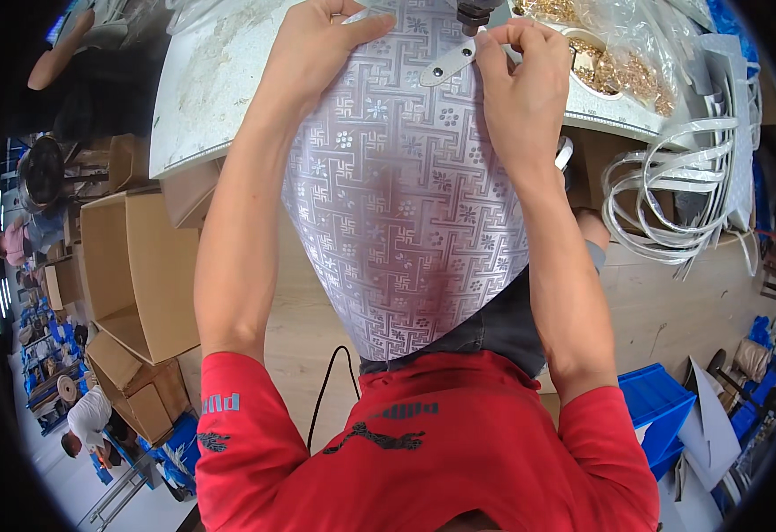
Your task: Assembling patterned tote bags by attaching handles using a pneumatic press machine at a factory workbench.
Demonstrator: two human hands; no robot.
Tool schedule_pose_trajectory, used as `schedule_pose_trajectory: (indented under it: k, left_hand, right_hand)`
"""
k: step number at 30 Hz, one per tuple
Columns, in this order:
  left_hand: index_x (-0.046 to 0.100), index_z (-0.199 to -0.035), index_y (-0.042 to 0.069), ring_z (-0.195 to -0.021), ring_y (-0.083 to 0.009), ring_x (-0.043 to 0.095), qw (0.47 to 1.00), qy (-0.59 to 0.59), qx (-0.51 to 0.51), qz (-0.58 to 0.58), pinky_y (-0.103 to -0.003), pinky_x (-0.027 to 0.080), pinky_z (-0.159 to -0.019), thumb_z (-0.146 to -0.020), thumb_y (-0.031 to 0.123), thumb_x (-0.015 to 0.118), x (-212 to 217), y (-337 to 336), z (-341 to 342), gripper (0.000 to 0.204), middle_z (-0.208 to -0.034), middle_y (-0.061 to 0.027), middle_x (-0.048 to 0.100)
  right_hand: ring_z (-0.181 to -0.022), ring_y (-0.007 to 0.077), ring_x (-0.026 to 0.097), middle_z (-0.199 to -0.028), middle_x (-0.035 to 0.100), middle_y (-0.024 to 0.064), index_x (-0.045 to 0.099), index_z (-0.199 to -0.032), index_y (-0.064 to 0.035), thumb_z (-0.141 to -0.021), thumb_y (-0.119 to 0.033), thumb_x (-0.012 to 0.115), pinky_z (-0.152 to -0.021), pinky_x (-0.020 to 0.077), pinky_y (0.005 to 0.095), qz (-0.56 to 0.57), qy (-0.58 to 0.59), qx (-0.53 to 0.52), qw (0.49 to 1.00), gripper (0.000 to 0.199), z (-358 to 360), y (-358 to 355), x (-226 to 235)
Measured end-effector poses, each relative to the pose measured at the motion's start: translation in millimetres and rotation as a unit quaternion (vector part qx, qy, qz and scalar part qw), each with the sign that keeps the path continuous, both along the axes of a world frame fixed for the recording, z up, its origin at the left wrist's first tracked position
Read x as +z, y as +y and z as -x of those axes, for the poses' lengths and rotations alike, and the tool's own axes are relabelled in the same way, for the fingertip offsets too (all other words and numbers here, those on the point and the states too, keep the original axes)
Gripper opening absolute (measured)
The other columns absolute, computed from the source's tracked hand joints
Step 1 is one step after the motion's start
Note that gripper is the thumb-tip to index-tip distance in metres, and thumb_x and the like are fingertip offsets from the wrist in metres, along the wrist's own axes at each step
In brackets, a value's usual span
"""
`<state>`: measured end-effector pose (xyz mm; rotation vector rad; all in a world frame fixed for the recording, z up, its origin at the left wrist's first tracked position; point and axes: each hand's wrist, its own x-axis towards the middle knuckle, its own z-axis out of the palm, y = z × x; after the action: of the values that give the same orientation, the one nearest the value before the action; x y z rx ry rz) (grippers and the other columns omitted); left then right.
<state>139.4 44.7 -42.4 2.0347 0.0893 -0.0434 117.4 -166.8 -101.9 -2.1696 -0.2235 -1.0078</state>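
Note:
A shiny silver-lilac patterned sheet [397, 204] drapes from the worktable down to my lap. At its upper left edge, my left hand [317, 49] grips it, thumb pressed on top; some fingertips are hidden. A small off-white strap tab [452, 63] with two dark round studs lies across the upper part of the sheet. My right hand [528, 84] pinches at the tab's right end, thumb and forefinger close together. Just above the tab hangs the dark metal head [474, 13] of a machine, cut off by the frame's upper edge.
The white worktable [202, 93] holds a round dish [602, 89] of small gold-coloured pieces and clear plastic bags [640, 75]. Looped white strips [671, 191] hang at its right. Cardboard boxes [153, 266] stand left, blue crates [658, 399] lower right. Other people are at left.

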Motion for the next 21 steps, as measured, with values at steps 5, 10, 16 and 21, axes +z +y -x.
schedule_pose_trajectory:
  k: [5, 10, 16, 21]
  left_hand:
    - [0.071, -0.09, 0.004, -0.049, -0.0015, 0.045, 1.0, -0.004, 0.003, 0.01, -0.022, 0.029, -0.044, -0.088, 0.023, 0.082, -0.2, -5.3, 2.7, 0.022, -0.065, 0.0042, 0.061]
    - [0.071, -0.091, 0.003, -0.05, -0.0017, 0.046, 1.0, 0.002, 0.005, 0.006, -0.022, 0.03, -0.044, -0.088, 0.023, 0.082, 0.8, -4.7, 0.6, 0.023, -0.066, 0.0038, 0.061]
    - [0.071, -0.094, 0.002, -0.052, -0.0031, 0.052, 1.0, 0.003, 0.004, 0.03, -0.022, 0.035, -0.047, -0.089, 0.021, 0.081, -3.8, -2.0, -2.1, 0.022, -0.07, 0.0011, 0.066]
    - [0.071, -0.095, 0.001, -0.057, -0.0051, 0.059, 0.999, 0.021, 0.0, 0.027, -0.021, 0.042, -0.052, -0.09, 0.018, 0.079, 2.1, -5.2, 0.6, 0.02, -0.075, -0.0013, 0.07]
  right_hand:
    - [-0.077, 0.0143, 0.059, -0.089, 0.065, 0.006, 0.069, -0.091, 0.0024, -0.093, -0.033, 0.076, -0.07, 0.0458, 0.027, -0.116, 0.106, -0.005, 0.988, 0.036, 14.6, -15.5, 15.0]
    - [-0.07, 0.0105, 0.057, -0.077, 0.065, 0.0013, 0.071, -0.088, 0.0021, -0.09, -0.04, 0.078, -0.065, 0.043, 0.0242, -0.202, 0.402, 0.12, 0.885, 0.043, 11.7, -36.9, 41.3]
    - [-0.067, 0.0081, 0.056, -0.077, 0.066, 0.0018, 0.074, -0.092, 0.001, -0.089, -0.044, 0.078, -0.061, 0.0408, 0.0241, -0.2, 0.463, 0.177, 0.845, 0.045, -2.9, -34.0, 38.7]
    - [-0.066, 0.0076, 0.059, -0.077, 0.068, 0.0015, 0.075, -0.092, -0.0006, -0.088, -0.032, 0.08, -0.06, 0.0436, 0.0234, -0.244, 0.47, 0.166, 0.832, 0.032, 7.3, -28.4, 55.1]
